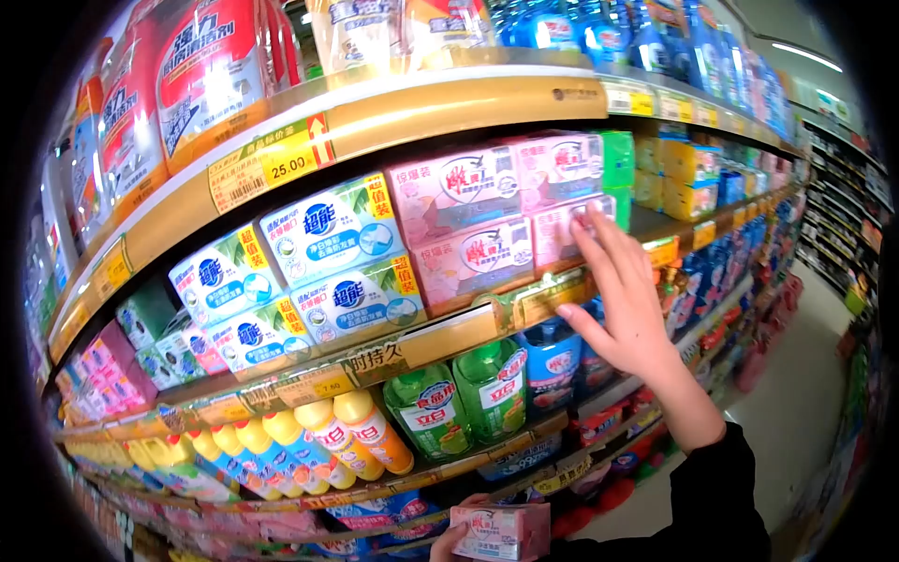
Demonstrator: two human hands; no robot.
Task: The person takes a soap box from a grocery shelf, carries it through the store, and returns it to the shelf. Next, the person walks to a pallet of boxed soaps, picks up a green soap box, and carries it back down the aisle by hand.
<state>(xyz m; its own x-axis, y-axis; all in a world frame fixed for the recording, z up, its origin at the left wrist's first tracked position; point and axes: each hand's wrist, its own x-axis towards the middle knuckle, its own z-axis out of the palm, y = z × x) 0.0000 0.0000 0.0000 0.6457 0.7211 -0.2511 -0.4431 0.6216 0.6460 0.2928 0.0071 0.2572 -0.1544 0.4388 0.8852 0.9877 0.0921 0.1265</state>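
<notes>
The right hand spreads its fingers; the left hand pinches a pink pack, likely firm, best held by its ends.

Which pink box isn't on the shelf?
The pink box held low in the left hand; the other pink boxes nearby sit stacked on the shelf.

A shelf carries white boxes and pink packs.
</notes>
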